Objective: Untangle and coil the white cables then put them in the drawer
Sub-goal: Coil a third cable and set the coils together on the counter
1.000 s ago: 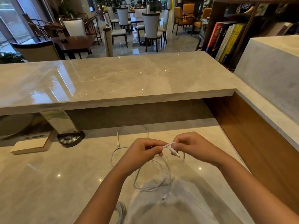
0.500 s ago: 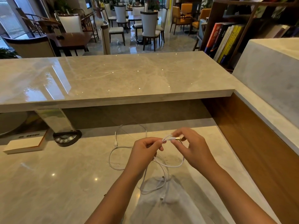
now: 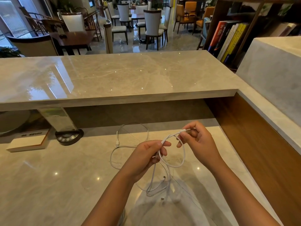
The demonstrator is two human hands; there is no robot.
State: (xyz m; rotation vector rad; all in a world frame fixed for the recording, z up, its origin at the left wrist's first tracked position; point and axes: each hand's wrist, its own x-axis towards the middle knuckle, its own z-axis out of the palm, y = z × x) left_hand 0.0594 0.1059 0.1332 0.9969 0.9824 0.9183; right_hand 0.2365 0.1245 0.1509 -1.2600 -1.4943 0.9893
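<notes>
White cables point(image 3: 172, 162) are hanging between the two hands above the marble table point(image 3: 48, 185), near the 6 o'clock edge of the view, and they are looking light, thin and limp, so they are likely to sag, twist back on themselves and slide through a loose hold. The sheath is looking smooth and a little slippery; the stiff plug ends are probably the safest places to take hold, since a pinch there is not kinking the cord.

The right hand point(image 3: 200, 144) is sitting at about 2 o'clock from the left hand point(image 3: 145, 158), and its fingers point(image 3: 193, 128) are pinching a plug end point(image 3: 187, 130), thumb against forefinger, with the remaining fingers loosely curled. The left hand's fingers point(image 3: 164, 145) are pressing together on the same cord a short way along, so a brief stretch is running taut between the two pinches. Below that stretch a loop is drooping towards 5 o'clock of the left hand, and further strands are trailing down to a tangle with small connectors point(image 3: 164, 177) lying on the table at 6 o'clock.

A second cable point(image 3: 130, 137) is lying loose on the table at about 11 o'clock from the left hand, apart from both hands, with its own plug pointing up the table. No drawer is showing in this view.
</notes>
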